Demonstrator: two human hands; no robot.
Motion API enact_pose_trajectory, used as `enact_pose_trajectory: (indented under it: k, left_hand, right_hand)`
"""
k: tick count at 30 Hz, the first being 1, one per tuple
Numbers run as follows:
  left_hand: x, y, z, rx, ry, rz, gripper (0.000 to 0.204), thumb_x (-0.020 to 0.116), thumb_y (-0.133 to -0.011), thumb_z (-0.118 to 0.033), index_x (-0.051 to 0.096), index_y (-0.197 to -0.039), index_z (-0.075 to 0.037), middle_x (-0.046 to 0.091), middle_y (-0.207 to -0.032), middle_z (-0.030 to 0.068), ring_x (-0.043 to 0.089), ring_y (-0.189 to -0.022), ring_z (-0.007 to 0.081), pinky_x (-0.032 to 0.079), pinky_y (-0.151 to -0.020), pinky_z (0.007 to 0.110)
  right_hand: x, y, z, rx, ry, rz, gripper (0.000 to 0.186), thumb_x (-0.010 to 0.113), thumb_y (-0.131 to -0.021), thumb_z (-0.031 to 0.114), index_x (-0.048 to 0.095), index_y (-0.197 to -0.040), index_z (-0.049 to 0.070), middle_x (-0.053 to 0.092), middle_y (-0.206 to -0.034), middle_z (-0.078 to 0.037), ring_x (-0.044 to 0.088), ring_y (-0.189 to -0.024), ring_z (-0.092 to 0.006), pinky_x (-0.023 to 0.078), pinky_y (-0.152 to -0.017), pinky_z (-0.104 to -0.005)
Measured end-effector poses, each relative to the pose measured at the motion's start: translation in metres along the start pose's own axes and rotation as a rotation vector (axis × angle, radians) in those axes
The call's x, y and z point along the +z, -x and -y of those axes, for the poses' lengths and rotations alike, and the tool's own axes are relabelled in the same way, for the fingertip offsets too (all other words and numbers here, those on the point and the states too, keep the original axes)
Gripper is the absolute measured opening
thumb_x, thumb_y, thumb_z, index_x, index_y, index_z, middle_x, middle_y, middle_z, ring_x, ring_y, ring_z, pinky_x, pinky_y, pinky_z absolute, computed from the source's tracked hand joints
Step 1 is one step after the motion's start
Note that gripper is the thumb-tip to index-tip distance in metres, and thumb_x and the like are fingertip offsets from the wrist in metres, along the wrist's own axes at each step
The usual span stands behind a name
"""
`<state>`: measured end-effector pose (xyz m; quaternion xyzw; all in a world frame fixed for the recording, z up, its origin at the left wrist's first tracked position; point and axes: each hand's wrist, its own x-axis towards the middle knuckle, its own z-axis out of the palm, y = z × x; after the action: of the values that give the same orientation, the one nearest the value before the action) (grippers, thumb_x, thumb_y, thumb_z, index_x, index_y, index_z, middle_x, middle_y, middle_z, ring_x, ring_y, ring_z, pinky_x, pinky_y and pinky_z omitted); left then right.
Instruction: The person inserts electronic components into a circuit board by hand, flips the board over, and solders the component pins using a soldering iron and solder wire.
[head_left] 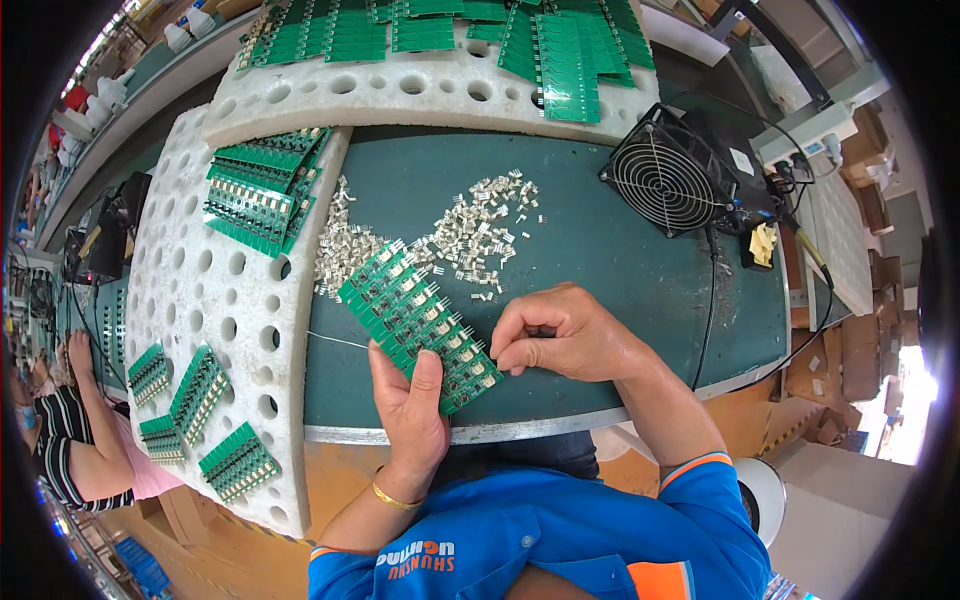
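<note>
My left hand (412, 405) is closed on the lower edge of a green circuit board panel (405, 310), thumb on top, tilted above the front of the bench. White connectors with upright metal pins stand in a row along the panel's upper right side. At its right end my right hand (565, 335) is closed in a pinch, fingertips touching or very close to the edge; what they hold, if anything, is hidden. A thin pale wire (338, 341) runs leftward from beside my left hand. Behind the panel lie loose white connectors (480, 230) in scattered heaps.
White foam boards with holes (215, 290) line the left and back, bearing green panels (265, 190) and bare boards (567, 65). A black fan (665, 170) stands at the back right, its cable crossing the green bench (590, 240). Another person's arm (95, 430) is at far left.
</note>
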<state>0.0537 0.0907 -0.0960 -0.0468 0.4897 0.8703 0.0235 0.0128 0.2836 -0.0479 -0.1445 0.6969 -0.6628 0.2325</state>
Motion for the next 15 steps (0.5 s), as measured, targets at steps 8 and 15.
enact_pose_trajectory:
  k: [8, 15]
  left_hand:
    - [0.0013, 0.0004, -0.0001, 0.007, -0.026, -0.019, 0.043, 0.053, -0.099, -0.015, 0.034, -0.136, -0.005, 0.054, -0.123, 0.0084, 0.056, -0.107, 0.0157, 0.047, -0.093, 0.033]
    - [0.0031, 0.0016, 0.0000, 0.015, -0.046, -0.028, 0.045, 0.054, -0.098, -0.015, 0.033, -0.136, -0.005, 0.054, -0.123, 0.0080, 0.056, -0.108, 0.0158, 0.047, -0.094, 0.033]
  right_hand:
    - [-0.0001, -0.0026, -0.0061, -0.080, 0.088, 0.019, 0.006, 0.066, -0.083, 0.006, 0.067, -0.088, 0.001, 0.064, -0.081, -0.005, 0.061, -0.075, -0.0134, 0.047, -0.067, -0.0270]
    - [0.0068, -0.0014, -0.0098, 0.052, -0.100, -0.062, 0.010, 0.070, -0.082, 0.004, 0.062, -0.089, 0.003, 0.061, -0.081, 0.000, 0.056, -0.073, -0.0071, 0.045, -0.067, -0.0233]
